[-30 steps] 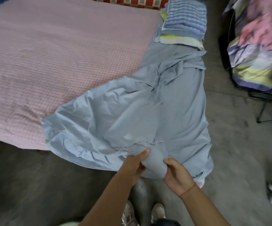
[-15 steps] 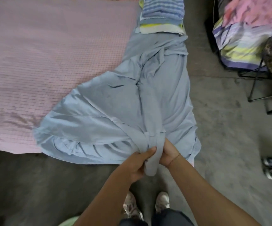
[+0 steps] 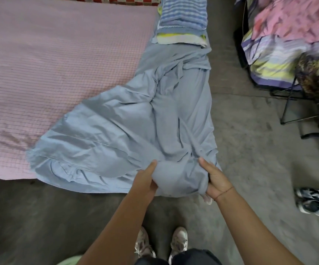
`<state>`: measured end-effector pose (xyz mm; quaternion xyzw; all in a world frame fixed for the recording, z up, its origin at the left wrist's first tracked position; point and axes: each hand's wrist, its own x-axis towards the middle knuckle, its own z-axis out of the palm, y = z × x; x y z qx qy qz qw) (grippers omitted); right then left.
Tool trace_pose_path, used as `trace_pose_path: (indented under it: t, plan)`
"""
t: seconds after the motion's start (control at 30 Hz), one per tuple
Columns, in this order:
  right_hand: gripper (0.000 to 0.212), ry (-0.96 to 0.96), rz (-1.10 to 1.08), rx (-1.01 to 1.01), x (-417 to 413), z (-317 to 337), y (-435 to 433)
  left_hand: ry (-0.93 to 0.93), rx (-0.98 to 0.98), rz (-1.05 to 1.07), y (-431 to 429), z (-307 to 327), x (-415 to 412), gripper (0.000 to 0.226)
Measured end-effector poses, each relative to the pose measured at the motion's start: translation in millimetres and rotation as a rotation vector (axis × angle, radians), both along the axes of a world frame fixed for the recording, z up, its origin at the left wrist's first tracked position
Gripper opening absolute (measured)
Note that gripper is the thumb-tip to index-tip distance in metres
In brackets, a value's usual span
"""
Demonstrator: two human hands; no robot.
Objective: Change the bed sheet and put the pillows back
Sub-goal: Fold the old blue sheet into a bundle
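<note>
Spread wider apart now, left hand and right hand each grip the blue sheet with curled fingers.

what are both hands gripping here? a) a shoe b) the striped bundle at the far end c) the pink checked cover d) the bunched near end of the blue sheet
d: the left hand and the right hand each grip gathered cloth at the near end of the blue sheet.
</note>
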<state>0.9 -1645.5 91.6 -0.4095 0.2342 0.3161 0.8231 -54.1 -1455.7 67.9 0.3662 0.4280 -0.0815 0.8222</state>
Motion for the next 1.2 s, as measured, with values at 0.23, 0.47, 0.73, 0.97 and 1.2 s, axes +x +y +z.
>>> trace_pose_path:
  t: [0.23,0.47,0.73,0.97,1.2]
  plan:
    - [0.104,-0.066,-0.049,0.053,5.5,-6.0,-39.6,-0.016,-0.176,-0.024,-28.4,17.9,10.0,0.02]
    - [0.031,-0.074,-0.165,0.09,0.5,16.0,-89.7,0.198,-0.068,-0.225,-82.6,3.5,13.5,0.01]
    - [0.05,-0.223,-0.158,0.315,-37.3,-9.5,-187.2,0.286,0.011,-0.493,-120.8,-7.7,1.3,0.011]
    - [0.058,0.149,-0.155,0.059,-76.6,-37.3,-188.3,0.371,0.089,-0.542,-108.5,-15.8,1.4,0.02]
    - [0.038,0.361,-0.285,-0.363,-80.5,-69.0,-192.6,0.421,0.128,-0.522,-86.3,-23.1,6.4,0.03]
